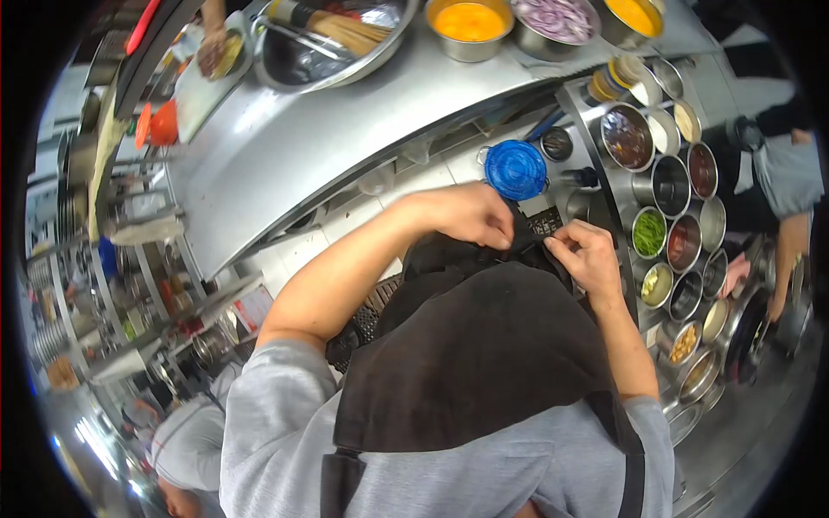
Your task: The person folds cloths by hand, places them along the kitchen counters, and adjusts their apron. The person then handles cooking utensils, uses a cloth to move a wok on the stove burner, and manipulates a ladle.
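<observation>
A black apron point(475, 363) covers my front over a grey T-shirt. My left hand point(471, 216) is at its waist, fingers closed in a pinch on the black apron string. Across a small gap, my right hand point(587, 257) pinches the string on the other side, thumb and forefinger together. Dark cloth bunches between the two hands, so the string's exact path is hard to make out. Just beyond my hands, on the floor side, stands a blue-covered round container point(515, 170).
Ahead runs a steel counter point(259, 173) with a large mixing bowl point(380, 65), an orange liquid bowl point(468, 19) and sliced red onions point(557, 17). Several ingredient pots, including a green vegetable pot point(649, 231), line my right. Co-workers point(790, 177) point(190, 440) stand on both sides.
</observation>
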Available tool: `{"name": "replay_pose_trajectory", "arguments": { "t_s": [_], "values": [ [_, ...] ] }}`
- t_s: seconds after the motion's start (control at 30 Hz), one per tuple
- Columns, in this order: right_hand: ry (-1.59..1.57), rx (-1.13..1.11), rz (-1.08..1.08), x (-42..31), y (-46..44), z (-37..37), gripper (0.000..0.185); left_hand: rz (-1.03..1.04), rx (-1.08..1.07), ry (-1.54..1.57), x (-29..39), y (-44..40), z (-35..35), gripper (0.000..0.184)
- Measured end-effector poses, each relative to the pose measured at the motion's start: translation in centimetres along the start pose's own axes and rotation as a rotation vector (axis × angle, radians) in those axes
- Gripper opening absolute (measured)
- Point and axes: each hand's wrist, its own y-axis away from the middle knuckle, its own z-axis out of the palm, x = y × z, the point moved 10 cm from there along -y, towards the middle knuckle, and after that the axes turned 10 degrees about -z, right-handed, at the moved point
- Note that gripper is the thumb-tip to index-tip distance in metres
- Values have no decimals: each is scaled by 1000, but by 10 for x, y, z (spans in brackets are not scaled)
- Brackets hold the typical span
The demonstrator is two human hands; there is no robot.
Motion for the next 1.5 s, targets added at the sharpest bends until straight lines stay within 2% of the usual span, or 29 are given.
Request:
{"name": "replay_pose_trajectory", "arguments": {
  "t_s": [0.03,0.1,0.2,0.3,0.33,0.37,0.43,0.57,0.63,0.67,0.7,0.77,0.83,0.9,0.93,1.0,1.07,1.13,1.23,1.37,1.4,1.43,1.47,1.5],
  "values": [
    [29,-1,-17,-3,-3,1,14,19,30,-100,10,-3,6,21],
    [58,-17,-43,-9,-9,6,14,-69,69,-142,9,-16,13,24],
    [86,-79,-70,-16,-15,18,15,-322,309,-430,0,-14,-10,36],
    [71,-192,22,-11,-19,32,17,-294,406,-497,-4,-5,-9,34],
    [70,-226,43,-8,-20,33,18,-144,450,-481,0,2,-10,35],
    [73,-234,35,-9,-23,32,18,-147,460,-476,-14,11,-18,35],
    [91,-237,-14,-17,-29,30,19,-82,336,-19,-37,39,-31,39],
    [192,-331,-95,-28,-52,38,20,-183,231,36,-81,68,-15,36],
    [302,-394,-301,-39,-59,53,19,-293,360,135,-82,82,-20,27],
    [302,-404,-306,-38,-64,56,19,-285,437,186,-76,91,-26,19],
    [303,-433,-276,-33,-69,60,18,-286,443,199,-75,94,-24,19],
    [308,-486,-253,-31,-72,68,17,-167,612,136,-64,106,-30,18],
    [247,-447,-198,-33,-77,68,15,-141,631,141,-61,105,-22,18],
    [261,-445,-269,-37,-81,73,14,-106,641,130,-58,99,-23,18],
    [264,-436,-332,-42,-81,74,13,-123,624,98,-60,94,-23,19],
    [251,-475,-281,-39,-88,77,13,-137,602,66,-58,86,-27,21],
    [234,-516,-229,-35,-91,83,13,-207,400,83,-61,68,-21,24],
    [247,-452,-340,-47,-92,82,10,-221,353,98,-66,54,-22,24],
    [234,-414,-365,-44,-90,80,10,-236,257,95,-88,30,-20,30],
    [223,-350,-396,-48,-93,72,11,-103,141,376,-100,14,-15,37],
    [158,-345,-299,-43,-94,68,11,-75,87,508,-101,13,-12,39],
    [90,-340,-204,-37,-93,65,12,-61,101,513,-95,17,-13,35],
    [23,-220,-190,-34,-93,52,13,-72,102,399,-91,20,-14,31],
    [18,-207,-200,-29,-90,46,13,-82,102,286,-83,21,-16,28]
  ]
}}
